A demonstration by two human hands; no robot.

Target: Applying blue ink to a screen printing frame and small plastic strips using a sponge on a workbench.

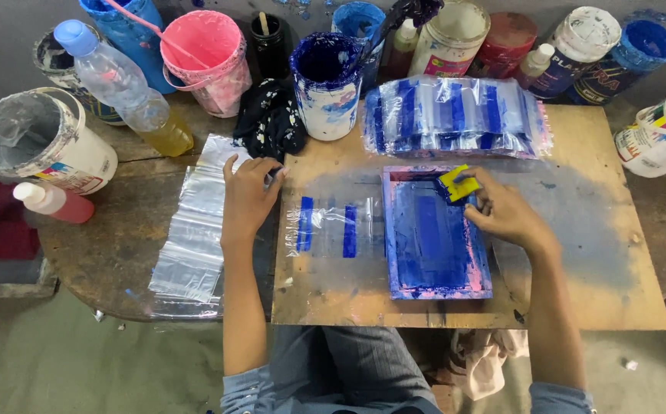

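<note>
At the top edge of the blue-inked printing frame (pixel 434 234), our right hand (pixel 504 215) is clenched around a small yellow squeegee (pixel 458 185), its blade resting on the mesh at the frame's far end, wrist bent and forearm running back toward us along the frame's right side. Left of the frame, one clear plastic bag (pixel 333 228) lies flat on the wooden board (pixel 578 253), already carrying two blue stripes. Further left of the frame our left hand (pixel 248 195) lies palm down with fingers bent, pinching the corner of the topmost bag on the stack of blank bags (pixel 195 230); we judge it grasps that sheet only lightly. Beyond the frame's far edge sits a pile of printed bags (pixel 455 115), so we judge a good share is done, with a fair stack of blanks left. Behind that, a blue-smeared paint pot (pixel 325 84) stands among other tubs.
</note>
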